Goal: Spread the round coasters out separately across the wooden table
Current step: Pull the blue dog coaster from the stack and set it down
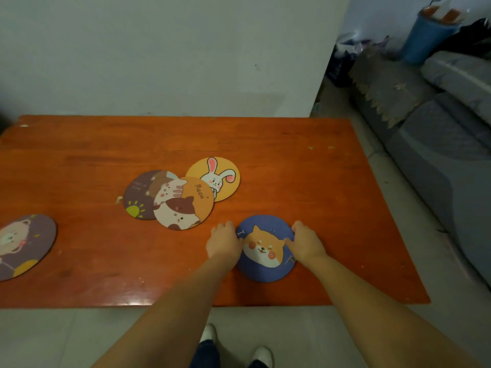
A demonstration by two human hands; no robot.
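A blue coaster with a dog face [264, 249] lies flat near the front edge of the wooden table [305, 181]. My left hand [224, 241] grips its left rim and my right hand [305, 241] grips its right rim. Behind it, three coasters overlap in a pile: an orange cat coaster [183, 204] on top, a purple sun coaster [136, 197] under its left side, a yellow rabbit coaster [218, 177] under its right side. A purple bear coaster [24, 245] lies alone at the far left.
A white wall stands right behind the table. A grey sofa [446, 134] runs along the right side, with a blue bucket [425, 38] beyond it. My feet show on the tiled floor below the front edge.
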